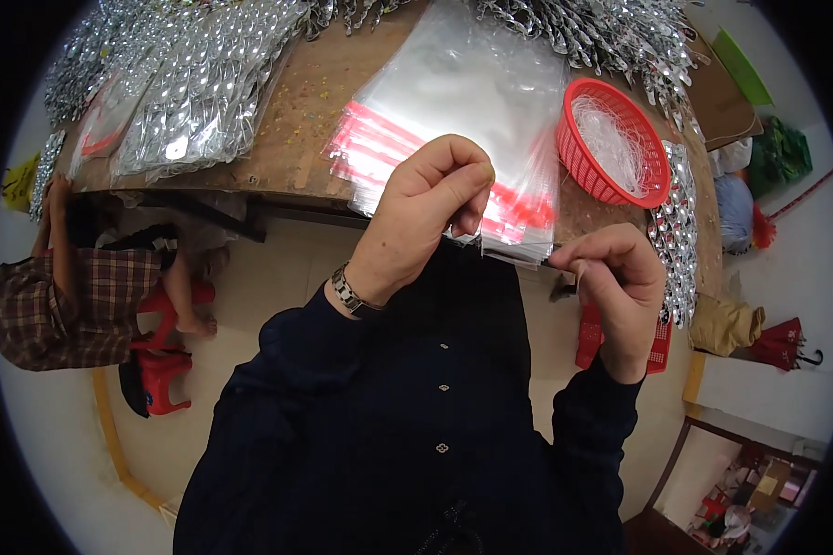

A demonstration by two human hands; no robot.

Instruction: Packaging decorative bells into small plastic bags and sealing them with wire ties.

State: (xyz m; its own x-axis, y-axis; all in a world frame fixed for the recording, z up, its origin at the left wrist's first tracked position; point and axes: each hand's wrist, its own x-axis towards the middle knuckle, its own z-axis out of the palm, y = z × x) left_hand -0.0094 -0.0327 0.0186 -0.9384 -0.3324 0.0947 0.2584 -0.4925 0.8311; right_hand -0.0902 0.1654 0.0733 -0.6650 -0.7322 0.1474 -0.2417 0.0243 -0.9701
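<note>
Clock taken from mid-view, noon at top.

Hazards. Ten o'clock: silver bundle [199, 106], strands packed close; dragging one could snag its neighbours, given all those lobes. Twelve: left hand [440, 199], thumb and forefinger pinched together in front of the bag stack [477, 69]; cannot tell whether anything fine is in the pinch. Stack's near end appears to overhang the table [310, 92]; a sleeve brushing it could send slick bags sliding off. Two: red basket [576, 153], tangled clear thread [611, 143] inside; one hurried pull could raise a knot. Three: right hand [625, 273], fingertips also pinched, contents too fine to tell; a thread, if there, might slip unnoticed. Silver strip [678, 231] just beyond, also near three; an outward swing could catch it.

Materials, same sweep. Bundle: mirror-bright, teardrop-like pieces in rows. Table: brown, scuffed, flecked with bits. Bags: flat, glossy film, fanned unevenly, red bands across the near end. Basket: round, perforated wall, smooth rim. Thread: hair-fine, springy-looking. Strip: shiny, bumpy, long and narrow.
</note>
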